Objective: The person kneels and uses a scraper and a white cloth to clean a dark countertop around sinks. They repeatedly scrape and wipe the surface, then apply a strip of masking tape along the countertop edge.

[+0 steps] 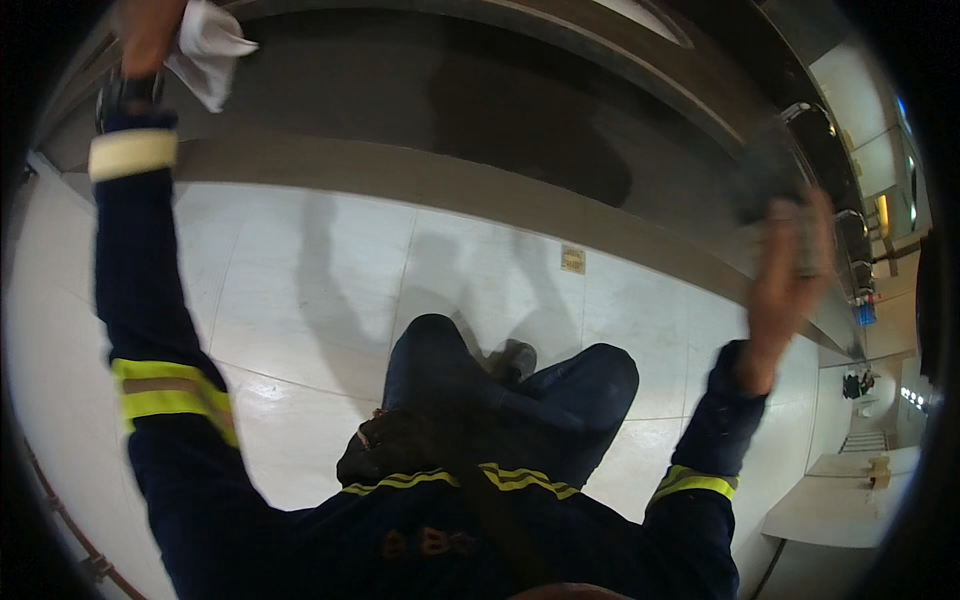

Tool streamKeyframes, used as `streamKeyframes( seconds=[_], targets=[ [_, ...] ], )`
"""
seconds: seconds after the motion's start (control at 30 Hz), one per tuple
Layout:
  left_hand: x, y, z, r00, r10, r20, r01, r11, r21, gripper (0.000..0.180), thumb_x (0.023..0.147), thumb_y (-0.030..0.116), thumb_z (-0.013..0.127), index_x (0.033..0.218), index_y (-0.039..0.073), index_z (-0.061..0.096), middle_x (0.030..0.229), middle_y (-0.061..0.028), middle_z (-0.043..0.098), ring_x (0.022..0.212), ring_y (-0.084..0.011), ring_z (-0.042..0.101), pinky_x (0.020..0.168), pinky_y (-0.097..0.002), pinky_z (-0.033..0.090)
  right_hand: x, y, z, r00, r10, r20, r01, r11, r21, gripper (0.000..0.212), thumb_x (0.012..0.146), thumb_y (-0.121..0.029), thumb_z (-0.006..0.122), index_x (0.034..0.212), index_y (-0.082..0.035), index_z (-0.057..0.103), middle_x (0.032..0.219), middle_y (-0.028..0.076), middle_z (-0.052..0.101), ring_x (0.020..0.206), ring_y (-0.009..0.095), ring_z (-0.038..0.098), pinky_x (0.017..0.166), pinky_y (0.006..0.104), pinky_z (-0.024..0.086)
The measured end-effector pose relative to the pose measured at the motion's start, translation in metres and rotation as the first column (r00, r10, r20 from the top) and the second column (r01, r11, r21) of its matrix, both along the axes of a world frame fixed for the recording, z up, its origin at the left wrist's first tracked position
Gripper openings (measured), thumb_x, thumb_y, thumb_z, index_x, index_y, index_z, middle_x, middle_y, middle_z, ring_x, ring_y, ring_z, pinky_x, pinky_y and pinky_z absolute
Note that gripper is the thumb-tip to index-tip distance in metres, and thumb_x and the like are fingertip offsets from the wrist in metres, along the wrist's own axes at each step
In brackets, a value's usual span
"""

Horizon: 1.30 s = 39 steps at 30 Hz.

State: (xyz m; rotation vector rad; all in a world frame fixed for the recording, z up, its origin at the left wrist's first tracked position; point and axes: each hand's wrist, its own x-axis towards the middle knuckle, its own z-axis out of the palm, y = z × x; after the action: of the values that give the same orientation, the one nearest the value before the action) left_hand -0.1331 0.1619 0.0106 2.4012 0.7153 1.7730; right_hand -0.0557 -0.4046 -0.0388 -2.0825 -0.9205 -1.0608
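Our left hand (pixel 145 40) is partly cut off by the upper edge, with the white cloth (pixel 208 55) hanging beside it; the cloth looks held, but the fingertips are hidden, so we cannot tell how firmly that grip closes. Our right hand (pixel 786 272) is raised well apart from it, fingers blurred over a dark shape (pixel 771 178); we cannot tell whether that grip is open or holds this. Both lie against our view of the long dark panel (pixel 350 90), though contact is unclear. To handle the cloth well, we would judge it best to gather its loose corner under the palm, press evenly and avoid overreaching. Below the panel, our knees (pixel 612 372) spread above the pale tiled floor (pixel 270 260), where a small yellowish square (pixel 573 259) sits; steady footing should help such a wide reach.
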Motion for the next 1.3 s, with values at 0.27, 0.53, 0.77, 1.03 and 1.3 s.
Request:
streamKeyframes(
  seconds=[0.27,0.53,0.77,1.03,1.3],
  targets=[
    [0.007,-0.123,-0.296,0.985,-0.146,0.089,0.163,0.958,-0.237,0.027,0.084,0.020,0.077,0.105,0.005,0.068,0.097,-0.0132,0.071,0.087,-0.0315,0.067,0.080,-0.0430,0.051,0.143,-0.029,0.005,0.972,-0.235,0.026,0.182,0.812,0.554,0.036,0.101,-0.026,0.069,0.103,0.010,0.073,0.099,0.012,0.075,0.095,0.016,0.068,0.085,0.0272,0.050],
    [0.080,-0.359,-0.245,0.603,-0.798,-0.009,0.714,0.545,-0.440,0.031,0.083,0.035,0.077,0.093,0.006,0.075,0.091,-0.0154,0.074,0.084,-0.0357,0.070,0.079,-0.0461,0.054,0.125,-0.023,0.012,0.997,-0.067,-0.040,0.076,0.721,0.688,0.045,0.102,-0.027,0.068,0.121,0.013,0.066,0.120,0.015,0.071,0.101,0.020,0.068,0.091,0.0328,0.053],
    [0.093,-0.365,-0.236,0.451,-0.892,-0.033,0.788,0.416,-0.453,0.024,0.082,0.024,0.074,0.094,0.003,0.075,0.094,-0.0204,0.073,0.087,-0.0398,0.070,0.081,-0.0488,0.054,0.132,-0.035,0.015,0.910,-0.382,-0.164,0.403,0.714,0.572,0.057,0.100,-0.042,0.067,0.109,0.014,0.072,0.109,0.017,0.074,0.095,0.021,0.068,0.086,0.0335,0.053],
    [-0.013,-0.139,-0.226,0.717,-0.694,0.067,0.558,0.514,-0.652,0.024,0.082,0.010,0.073,0.103,-0.003,0.073,0.093,-0.0163,0.074,0.087,-0.0279,0.072,0.080,-0.0387,0.057,0.123,-0.036,0.001,0.974,-0.204,-0.096,0.216,0.726,0.653,0.063,0.097,-0.048,0.069,0.100,0.015,0.072,0.092,0.015,0.073,0.076,0.020,0.063,0.076,0.0345,0.050],
    [0.073,-0.299,-0.249,0.374,-0.926,-0.055,0.807,0.354,-0.472,0.026,0.081,0.020,0.081,0.099,0.003,0.074,0.100,-0.0170,0.070,0.094,-0.0365,0.066,0.086,-0.0446,0.052,0.130,-0.040,0.008,0.973,-0.231,0.002,0.179,0.759,0.626,0.047,0.099,-0.036,0.069,0.102,0.010,0.072,0.098,0.014,0.074,0.086,0.019,0.069,0.076,0.0310,0.052]
  ],
)
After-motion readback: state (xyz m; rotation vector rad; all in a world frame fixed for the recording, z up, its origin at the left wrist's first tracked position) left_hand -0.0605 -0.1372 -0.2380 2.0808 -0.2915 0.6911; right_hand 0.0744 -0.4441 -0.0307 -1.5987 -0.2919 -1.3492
